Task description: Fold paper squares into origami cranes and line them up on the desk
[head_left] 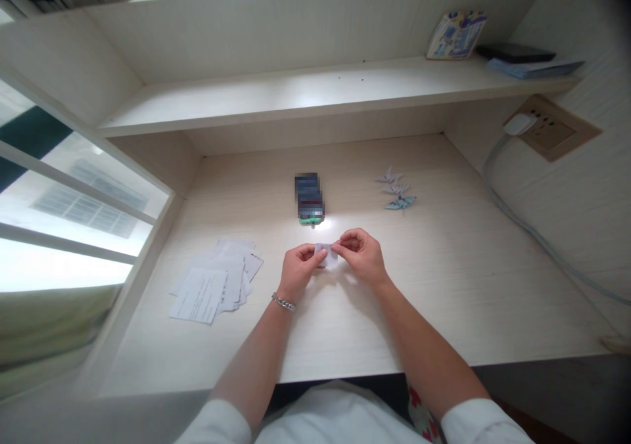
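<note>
Both hands meet over the middle of the pale wooden desk (444, 299). My left hand (297, 270), with a metal bracelet on its wrist, pinches the left side of a small folded piece of white paper (326, 255). My right hand (361, 253) pinches the paper's right edge with curled fingers. The paper is held just above the desk top. A phone (309, 198) lies flat right behind the hands, its screen blurred.
A loose pile of white paper slips (214, 286) lies to the left. Three small folded paper cranes (397, 191) sit at the back right. A shelf (320, 92) carries a box and booklets. A charger cable (522, 224) runs from a wall socket (547, 129).
</note>
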`<state>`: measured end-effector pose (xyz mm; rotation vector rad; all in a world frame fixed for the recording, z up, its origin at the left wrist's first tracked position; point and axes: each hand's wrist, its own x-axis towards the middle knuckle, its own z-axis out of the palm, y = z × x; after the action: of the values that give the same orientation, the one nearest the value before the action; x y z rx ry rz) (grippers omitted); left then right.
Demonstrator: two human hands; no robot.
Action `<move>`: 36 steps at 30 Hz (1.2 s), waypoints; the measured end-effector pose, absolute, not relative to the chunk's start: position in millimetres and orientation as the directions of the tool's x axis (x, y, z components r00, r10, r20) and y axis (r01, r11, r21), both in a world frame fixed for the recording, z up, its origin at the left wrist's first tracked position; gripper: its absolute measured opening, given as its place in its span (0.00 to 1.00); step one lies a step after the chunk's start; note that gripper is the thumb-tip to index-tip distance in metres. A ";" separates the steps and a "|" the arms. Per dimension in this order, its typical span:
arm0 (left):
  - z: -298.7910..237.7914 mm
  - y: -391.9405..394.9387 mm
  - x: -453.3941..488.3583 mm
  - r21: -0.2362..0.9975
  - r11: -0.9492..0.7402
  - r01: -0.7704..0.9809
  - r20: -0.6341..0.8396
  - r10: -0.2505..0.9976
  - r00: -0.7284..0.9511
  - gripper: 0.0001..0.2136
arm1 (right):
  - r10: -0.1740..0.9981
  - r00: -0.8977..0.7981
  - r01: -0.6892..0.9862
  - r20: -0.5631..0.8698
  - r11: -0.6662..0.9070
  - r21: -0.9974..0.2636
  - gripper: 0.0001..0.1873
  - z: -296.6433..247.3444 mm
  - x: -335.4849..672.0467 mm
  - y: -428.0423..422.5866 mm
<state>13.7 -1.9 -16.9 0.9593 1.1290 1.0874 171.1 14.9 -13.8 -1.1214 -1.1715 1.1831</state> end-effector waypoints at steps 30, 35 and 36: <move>-12.1 -2.5 15.0 0.956 0.289 -0.046 -0.279 0.949 0.146 0.14 | 0.997 0.057 -0.075 -0.054 -0.050 -0.996 0.18 -19.8 178.5 23.3; -11.3 -1.1 16.2 0.955 0.293 -0.043 -0.286 0.951 0.119 0.14 | 0.995 0.066 -0.063 -0.073 -0.069 -0.996 0.19 -19.5 178.2 23.8; -11.6 -1.3 16.7 0.954 0.297 -0.049 -0.289 0.949 0.123 0.14 | 0.995 0.067 -0.054 -0.072 -0.069 -0.996 0.19 -19.2 178.3 23.8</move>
<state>16.7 -1.3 -11.6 0.9938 1.2047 0.9389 178.3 23.8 -19.2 -1.2538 -1.0863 1.2335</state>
